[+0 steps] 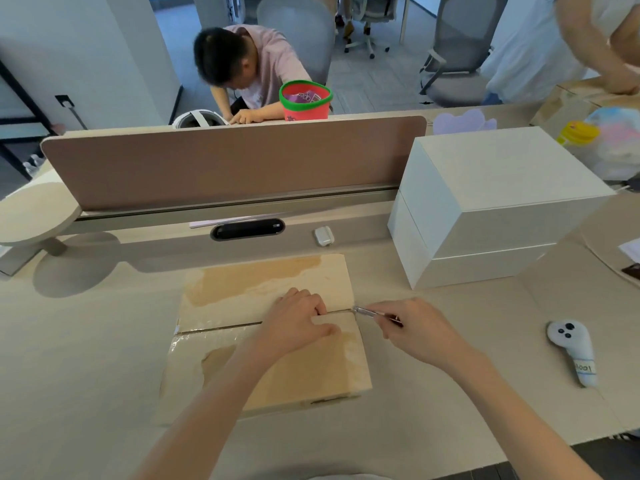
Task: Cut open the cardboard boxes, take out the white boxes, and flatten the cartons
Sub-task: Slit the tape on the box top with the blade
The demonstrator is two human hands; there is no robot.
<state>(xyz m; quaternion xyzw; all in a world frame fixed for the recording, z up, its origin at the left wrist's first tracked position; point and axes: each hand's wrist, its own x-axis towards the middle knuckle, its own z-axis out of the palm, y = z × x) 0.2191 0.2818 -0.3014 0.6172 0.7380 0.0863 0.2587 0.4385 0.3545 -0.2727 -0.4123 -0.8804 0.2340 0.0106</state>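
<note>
A taped cardboard box (242,292) lies on the desk in front of me, its two top flaps meeting at a centre seam. My left hand (294,323) rests on the seam, fingers tucked into the gap and thumb on the near flap. My right hand (419,330) holds a slim metal cutter (372,312) whose tip touches the right end of the seam. Two white boxes (485,202) stand stacked at the right.
A brown desk divider (225,161) runs across the back. A small white case (323,236) lies near it. A white controller (571,351) lies at the right. One person leans over the far desk, another stands at the upper right beside cartons.
</note>
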